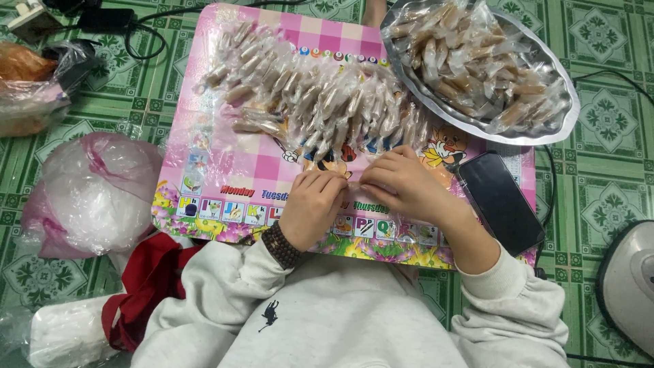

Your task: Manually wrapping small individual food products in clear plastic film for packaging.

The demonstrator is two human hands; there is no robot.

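My left hand (pixel 313 206) and my right hand (pixel 402 182) meet fingertip to fingertip over a pink checked board (pixel 204 170) with cartoon pictures. Between the fingertips is a small clear-wrapped candy (pixel 353 184), mostly hidden by the fingers. Just beyond the hands lies a long curved row of several wrapped candies (pixel 320 102) on the board. A dark beaded bracelet (pixel 279 245) circles my left wrist. Both arms wear pale grey sleeves.
A metal tray (pixel 560 126) heaped with wrapped brown candies sits at the upper right. A black phone (pixel 501 201) lies on the board's right edge. A pink and clear plastic bag (pixel 95 191) and red cloth (pixel 146 283) lie left. A grey appliance (pixel 630 286) stands at right, on the green tiled floor.
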